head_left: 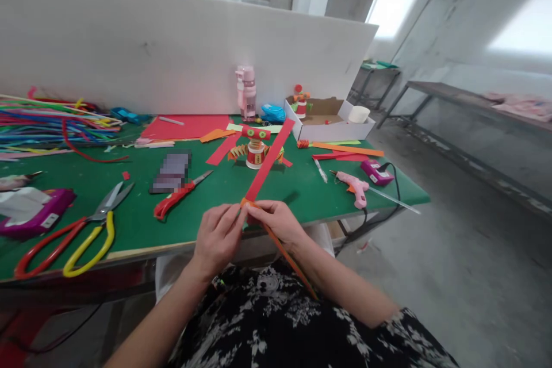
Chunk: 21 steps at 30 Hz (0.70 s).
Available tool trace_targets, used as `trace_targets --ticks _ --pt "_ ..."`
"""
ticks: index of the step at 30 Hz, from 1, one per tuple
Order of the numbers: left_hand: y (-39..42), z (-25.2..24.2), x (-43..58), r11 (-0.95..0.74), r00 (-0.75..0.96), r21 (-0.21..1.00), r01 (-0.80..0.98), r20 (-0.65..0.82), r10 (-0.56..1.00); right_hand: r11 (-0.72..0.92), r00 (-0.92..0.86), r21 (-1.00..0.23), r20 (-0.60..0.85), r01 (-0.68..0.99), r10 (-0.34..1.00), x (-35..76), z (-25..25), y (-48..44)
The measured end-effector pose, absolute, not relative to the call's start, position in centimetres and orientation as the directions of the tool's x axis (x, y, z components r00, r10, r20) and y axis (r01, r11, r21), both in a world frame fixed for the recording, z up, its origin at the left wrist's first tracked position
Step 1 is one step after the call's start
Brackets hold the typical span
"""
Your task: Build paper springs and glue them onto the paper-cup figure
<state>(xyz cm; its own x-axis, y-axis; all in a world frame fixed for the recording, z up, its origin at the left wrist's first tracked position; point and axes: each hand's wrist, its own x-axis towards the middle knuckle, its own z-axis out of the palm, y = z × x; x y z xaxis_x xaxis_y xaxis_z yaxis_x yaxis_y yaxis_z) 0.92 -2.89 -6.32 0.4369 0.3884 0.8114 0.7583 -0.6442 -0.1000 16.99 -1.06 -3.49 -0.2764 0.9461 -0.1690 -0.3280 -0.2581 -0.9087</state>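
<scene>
At the table's front edge my left hand (219, 236) and my right hand (280, 221) meet, fingers pinched together on paper strips. A long red paper strip (271, 160) rises away from my fingertips toward the back right. An orange paper strip (284, 253) meets it at my fingertips and hangs down past my right wrist toward my lap. My fingers partly hide where the two strips join. Just behind the red strip stands a paper-cup figure (255, 154) with a red rolled head, green eyes and folded paper arms; the strip covers part of it.
On the green table (133, 230) lie scissors (101, 215), a red-handled cutter (181, 195), a phone (171, 172) and a pink glue gun (354, 186) with its cord. Pipe cleaners (47, 126) pile at left. Behind stand a pink bottle (247, 95) and a white box (332, 126).
</scene>
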Motion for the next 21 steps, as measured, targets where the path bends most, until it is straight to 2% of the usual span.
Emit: trace_targets --ticks 2,5,8,10,13,18,21 --pt "-3.0 -5.8 0.9 -0.684 0.385 -0.005 0.729 0.83 0.404 -0.154 -0.26 -0.95 -0.082 -0.271 0.962 17.5 -3.5 -0.9" --pt "-3.3 -4.9 1.1 -0.705 0.194 0.32 0.633 0.816 0.544 0.054 -0.172 -0.983 0.084 -0.175 0.982 18.3 -3.5 -0.9" --pt "-3.8 -4.3 1.6 -0.585 0.005 0.649 0.485 0.667 0.745 0.18 -0.163 -0.974 0.202 -0.137 0.966 18.8 -3.5 -1.2" --pt "-4.2 -3.9 2.2 -0.514 -0.036 0.765 0.389 0.57 0.821 0.209 -0.179 -0.969 0.231 -0.135 0.956 19.0 -3.5 -1.5" --pt "-4.5 -3.4 2.9 -0.491 -0.052 0.819 0.296 0.527 0.848 0.228 -0.175 -0.966 0.247 -0.119 0.953 19.1 -3.5 -1.9" --pt "-4.7 -3.0 3.4 -0.575 -0.032 0.767 0.286 0.607 0.794 0.302 -0.195 -0.951 0.308 -0.058 0.931 19.4 -3.5 -2.0" --pt "-4.7 -3.2 3.3 -0.579 -0.028 0.769 0.272 0.608 0.794 0.383 -0.224 -0.924 0.375 -0.011 0.9 19.7 -3.5 -2.0"
